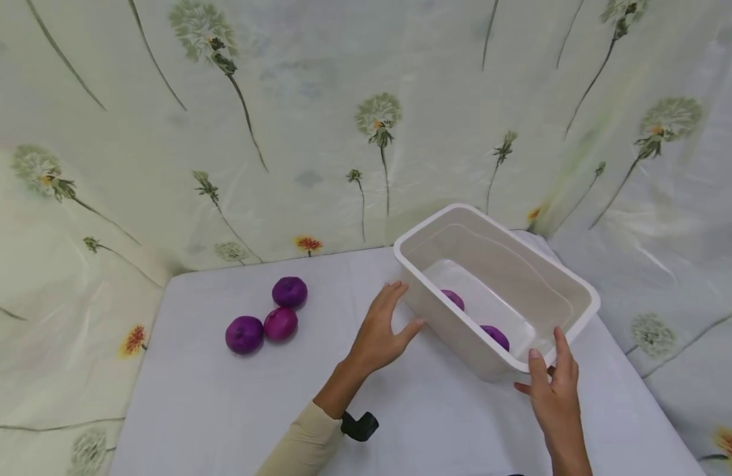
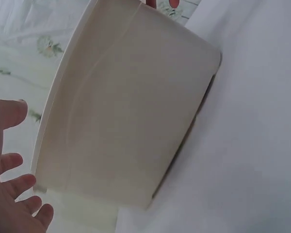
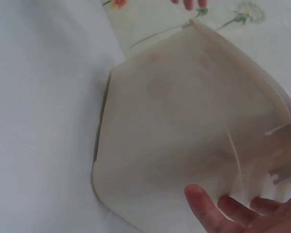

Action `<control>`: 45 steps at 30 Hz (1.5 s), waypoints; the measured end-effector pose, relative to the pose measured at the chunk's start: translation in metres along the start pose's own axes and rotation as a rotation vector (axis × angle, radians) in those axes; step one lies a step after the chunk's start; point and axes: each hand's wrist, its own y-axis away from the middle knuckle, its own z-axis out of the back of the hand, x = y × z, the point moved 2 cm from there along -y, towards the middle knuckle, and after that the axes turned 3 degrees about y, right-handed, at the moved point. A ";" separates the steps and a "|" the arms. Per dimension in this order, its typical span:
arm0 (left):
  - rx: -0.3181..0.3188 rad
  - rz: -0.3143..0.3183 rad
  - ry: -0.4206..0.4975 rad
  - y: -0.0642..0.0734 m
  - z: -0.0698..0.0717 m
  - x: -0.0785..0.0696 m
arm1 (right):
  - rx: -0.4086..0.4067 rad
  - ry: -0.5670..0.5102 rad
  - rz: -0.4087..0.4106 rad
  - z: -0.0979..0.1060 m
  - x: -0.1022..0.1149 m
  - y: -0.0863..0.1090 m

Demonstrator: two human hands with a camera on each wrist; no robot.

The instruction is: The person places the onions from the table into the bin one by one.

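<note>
Flanking a pale plastic bin (image 1: 451, 337), both hands lie open at its rim: the left hand (image 1: 377, 334) spreads thumb and fingers beside the left corner with nothing in its grasp, and the right hand (image 1: 556, 396) reaches its loosely extended fingers to the near end, though how firmly they touch cannot be told. Hands set at opposite ends like this would, presumably, steady or turn so long a bin evenly. The bin stands at a slant on the white-covered table (image 1: 193, 410), and its high wall partly hides two purple onions, one farther back (image 1: 453, 299) and one nearer (image 1: 496, 336). Well apart on the left, three more purple onions (image 1: 280, 324) form a close group, seemingly kept clear of the bin's space. Behind hangs a dandelion-print curtain (image 1: 318, 145).
</note>
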 end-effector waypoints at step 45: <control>-0.627 0.568 -0.153 0.140 0.164 0.175 | 0.005 0.030 -0.032 0.002 0.003 0.000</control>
